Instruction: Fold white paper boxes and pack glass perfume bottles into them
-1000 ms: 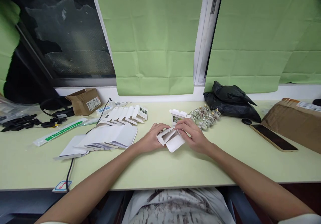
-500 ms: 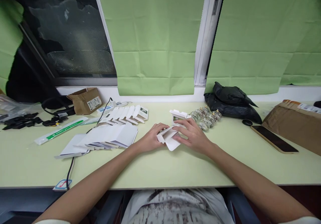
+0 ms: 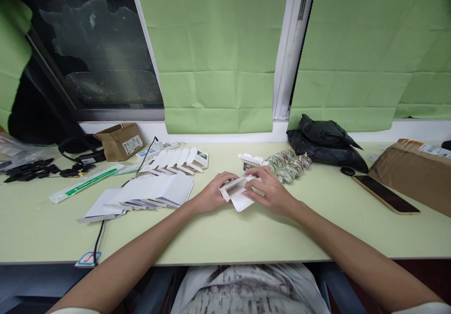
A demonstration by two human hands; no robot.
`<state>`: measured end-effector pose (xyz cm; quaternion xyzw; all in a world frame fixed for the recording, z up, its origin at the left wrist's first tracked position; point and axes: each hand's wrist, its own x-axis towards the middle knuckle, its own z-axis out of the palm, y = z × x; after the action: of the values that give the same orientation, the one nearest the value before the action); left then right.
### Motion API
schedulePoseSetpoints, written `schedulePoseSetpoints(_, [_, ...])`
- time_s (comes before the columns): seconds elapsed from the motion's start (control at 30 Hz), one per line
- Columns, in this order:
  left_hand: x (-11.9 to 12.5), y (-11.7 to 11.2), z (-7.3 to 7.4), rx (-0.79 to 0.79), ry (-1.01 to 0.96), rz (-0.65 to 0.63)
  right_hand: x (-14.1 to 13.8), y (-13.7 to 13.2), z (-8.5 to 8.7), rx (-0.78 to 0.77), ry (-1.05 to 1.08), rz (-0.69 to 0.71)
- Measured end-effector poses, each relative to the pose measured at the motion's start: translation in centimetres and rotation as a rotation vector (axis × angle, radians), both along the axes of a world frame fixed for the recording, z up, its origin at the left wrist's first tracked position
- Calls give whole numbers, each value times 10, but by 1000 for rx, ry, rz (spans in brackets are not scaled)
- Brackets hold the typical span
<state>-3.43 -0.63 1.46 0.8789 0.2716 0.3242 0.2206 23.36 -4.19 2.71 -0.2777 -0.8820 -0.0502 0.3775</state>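
A small white cardboard box [image 3: 237,193], half folded and open toward me, rests on the pale green table [image 3: 218,234] between both my hands. My left hand [image 3: 212,193] curls round its left end. My right hand [image 3: 269,190] grips its right side with fingers pressed on the top flaps. Just behind stands another small white box [image 3: 248,161] with a printed front. A cluster of several small glass bottles [image 3: 289,164] lies right of that box.
Flat white box blanks [image 3: 148,194] fan out to the left, with a row of folded cartons [image 3: 178,159] behind them. A black bag [image 3: 326,142], a phone [image 3: 385,194], a brown parcel [image 3: 416,173], a small cardboard box [image 3: 120,140] and a black cable [image 3: 100,232] also lie on the table.
My right hand has slid left over the box and pressed its flaps inward, so the box looks more closed. My left hand has barely moved.
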Motion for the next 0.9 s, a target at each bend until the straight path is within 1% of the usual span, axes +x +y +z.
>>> schedulePoseSetpoints(0.13, [1,-2,7,36,-23,-43,-2,-3,2,26,12,23])
schedulePoseSetpoints(0.27, [2,-3,11,82,-40,-52,-2,-5,2,27,16,24])
schedulePoseSetpoints(0.43, [2,-2,9,85,-22,-37,-3,-3,1,4,18,30])
schedulePoseSetpoints(0.63, [2,-4,7,78,-24,-39,-7,1,-4,11,57,38])
schedulePoseSetpoints(0.8, [2,-5,8,43,-30,-37,-7,-1,-3,-9,51,44])
schedulePoseSetpoints(0.9, [4,-7,9,-44,-61,-35,-6,-2,-2,-27,44,30])
